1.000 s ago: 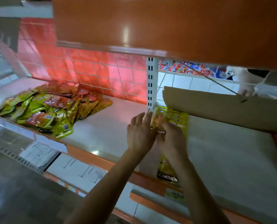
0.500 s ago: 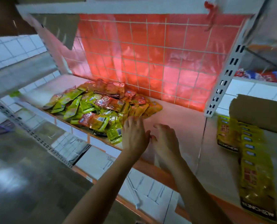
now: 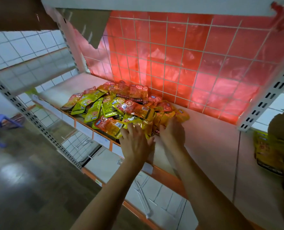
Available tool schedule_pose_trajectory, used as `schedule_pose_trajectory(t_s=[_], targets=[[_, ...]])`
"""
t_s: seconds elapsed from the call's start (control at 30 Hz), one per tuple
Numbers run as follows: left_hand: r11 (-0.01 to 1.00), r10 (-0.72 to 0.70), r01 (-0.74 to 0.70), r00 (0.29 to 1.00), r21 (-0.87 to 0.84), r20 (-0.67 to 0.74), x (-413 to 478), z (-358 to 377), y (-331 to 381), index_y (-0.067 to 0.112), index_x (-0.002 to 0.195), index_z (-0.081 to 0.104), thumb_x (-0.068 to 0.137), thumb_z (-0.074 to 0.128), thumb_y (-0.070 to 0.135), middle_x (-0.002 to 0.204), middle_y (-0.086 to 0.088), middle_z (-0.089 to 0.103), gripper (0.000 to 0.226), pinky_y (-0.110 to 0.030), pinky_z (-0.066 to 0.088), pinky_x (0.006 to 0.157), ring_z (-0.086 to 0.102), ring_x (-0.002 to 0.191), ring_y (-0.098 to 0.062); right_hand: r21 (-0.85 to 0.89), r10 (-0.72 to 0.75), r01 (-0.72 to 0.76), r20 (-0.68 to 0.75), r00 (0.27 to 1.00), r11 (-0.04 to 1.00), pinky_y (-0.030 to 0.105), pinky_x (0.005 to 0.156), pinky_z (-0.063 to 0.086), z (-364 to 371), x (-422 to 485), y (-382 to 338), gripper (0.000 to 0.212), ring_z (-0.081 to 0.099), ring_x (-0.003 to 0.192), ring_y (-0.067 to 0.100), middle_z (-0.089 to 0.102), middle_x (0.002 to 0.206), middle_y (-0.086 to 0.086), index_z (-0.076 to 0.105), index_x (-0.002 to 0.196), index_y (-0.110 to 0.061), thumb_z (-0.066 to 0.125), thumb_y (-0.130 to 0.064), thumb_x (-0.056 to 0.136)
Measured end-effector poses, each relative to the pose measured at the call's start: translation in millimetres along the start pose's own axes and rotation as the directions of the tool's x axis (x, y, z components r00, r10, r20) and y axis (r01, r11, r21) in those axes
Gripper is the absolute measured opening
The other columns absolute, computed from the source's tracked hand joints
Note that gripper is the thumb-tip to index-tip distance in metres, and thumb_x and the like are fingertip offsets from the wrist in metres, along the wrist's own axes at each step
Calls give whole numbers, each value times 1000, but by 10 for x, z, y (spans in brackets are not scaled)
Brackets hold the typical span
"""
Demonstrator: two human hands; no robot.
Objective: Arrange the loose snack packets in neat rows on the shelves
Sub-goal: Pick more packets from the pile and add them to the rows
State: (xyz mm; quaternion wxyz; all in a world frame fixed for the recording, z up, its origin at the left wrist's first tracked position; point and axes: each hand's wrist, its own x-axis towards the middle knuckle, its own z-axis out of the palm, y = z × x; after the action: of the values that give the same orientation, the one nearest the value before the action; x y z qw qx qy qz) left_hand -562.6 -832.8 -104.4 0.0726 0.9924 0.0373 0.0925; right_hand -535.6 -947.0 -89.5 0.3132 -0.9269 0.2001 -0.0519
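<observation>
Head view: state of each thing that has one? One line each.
snack packet pile: loose jumbled heap, not in rows, back edge at the mesh.
left hand: fingers spread flat on the pile's near edge.
right hand: on the pile's right end, grip unclear.
yellow packets: laid flat in an overlapping row, next bay to the right.
shelf: bare right of the pile.

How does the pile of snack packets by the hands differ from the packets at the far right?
The pile is jumbled, packets overlapping at all angles; the right-hand packets lie in a line. The pile mixes orange and yellow-green; the right-hand packets are yellow. The left hand and right hand touch the pile; the right-hand packets lie untouched. Both sit on the shelf.
</observation>
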Motion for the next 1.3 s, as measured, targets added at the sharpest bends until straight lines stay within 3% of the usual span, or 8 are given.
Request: schedule_pose_trajectory(t_s=[0.13,0.43,0.7,0.87,0.97,1.07,1.2,1.3], targets=[[1000,-12,13,1000,-25,28,46,1,-6,12,129,41,81,54,69,124,-11,42,76,-36,45,85,42,112,-32,-18,94,-93,15,995,995,41,85,47,73,100,-84,53,55,114,37,56,125,17,39,133,-11,56,-37,90],[966,59,-47,998,-253,36,5,-7,131,16,134,45,81,58,33,134,-11,41,58,-41,40,93,40,119,-34,119,215,-220,51,975,968,41,89,47,19,209,18,48,57,113,40,59,122,20,43,127,-4,60,-17,83],[838,174,-233,971,-493,-162,-18,-53,343,12,135,46,97,52,24,108,-18,66,40,-39,43,63,63,88,-42,376,173,-195,93,981,906,33,76,49,-178,187,380,21,63,98,32,70,101,11,70,97,-14,61,-19,80],[676,109,-146,989,-722,-99,22,-63,466,10,131,51,94,57,27,100,-14,69,41,-38,45,69,64,88,-34,496,202,-223,96,975,839,38,62,46,-322,93,661,14,61,75,24,69,80,8,69,82,-8,66,-17,72],[505,53,15,997,-863,48,40,-36,603,7,122,59,93,52,13,99,-12,69,30,-33,43,68,63,92,-30,575,252,-250,79,965,779,47,77,56,-459,11,827,33,67,88,31,70,92,9,66,95,-13,59,-13,63],[252,86,223,964,-942,251,0,-48,799,6,121,59,92,52,10,110,-15,67,29,-46,52,90,63,105,-33,591,280,-221,-8,960,776,51,82,54,-649,-78,1045,29,65,92,30,68,98,8,59,103,-16,58,-14,73],[138,155,265,946,-954,285,-135,-25,1086,18,107,63,91,60,13,103,-12,70,17,-51,54,87,67,97,-32,581,312,-197,-103,945,790,45,78,56,-923,-173,1358,22,66,84,22,68,92,3,60,107,-17,54,-19,86],[110,212,327,915,-938,344,-241,8,1347,9,110,63,92,61,11,102,-16,71,19,-46,56,80,69,92,-34,578,304,-189,-109,946,794,44,80,55,-1104,-256,1545,24,66,88,21,69,98,3,61,111,-21,53,-28,90]])
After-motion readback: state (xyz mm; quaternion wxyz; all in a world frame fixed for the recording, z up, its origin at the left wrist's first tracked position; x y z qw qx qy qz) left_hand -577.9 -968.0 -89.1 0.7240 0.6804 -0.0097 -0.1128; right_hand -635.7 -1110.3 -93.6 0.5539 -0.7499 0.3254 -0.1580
